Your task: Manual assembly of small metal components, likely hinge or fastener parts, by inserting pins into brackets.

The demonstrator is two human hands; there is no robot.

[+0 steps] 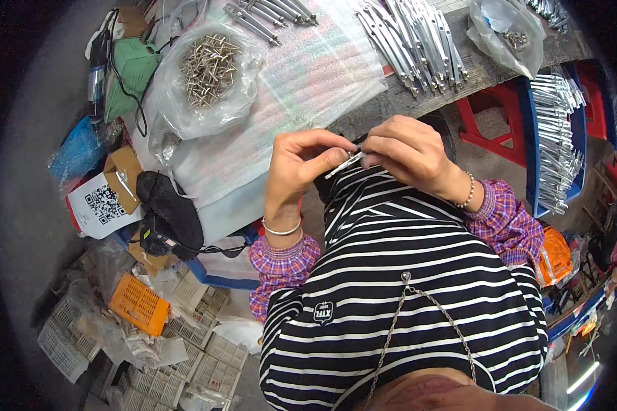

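Note:
My left hand (300,164) pinches a slim silvery metal bar (345,166) between thumb and fingers, just in front of my body. At the bar's upper right end, the bent fingers of my right hand (408,154) close together on it. Fingertips cover that end, so whatever detail lies there is hidden. Beyond my left hand, an open clear plastic bag (243,103) holds a heap of small metal pins (209,68). Long shiny metal bars (411,48) lie in a pile on the wooden bench (363,116) past my right hand.
Pale foam sheeting (301,75) covers the bench's left part, with more metal bars (271,14) at its far edge. A blue bin (533,151) of similar bars stands at right beside a red stool (490,130). A black pouch (168,212) and orange basket (138,303) are at left.

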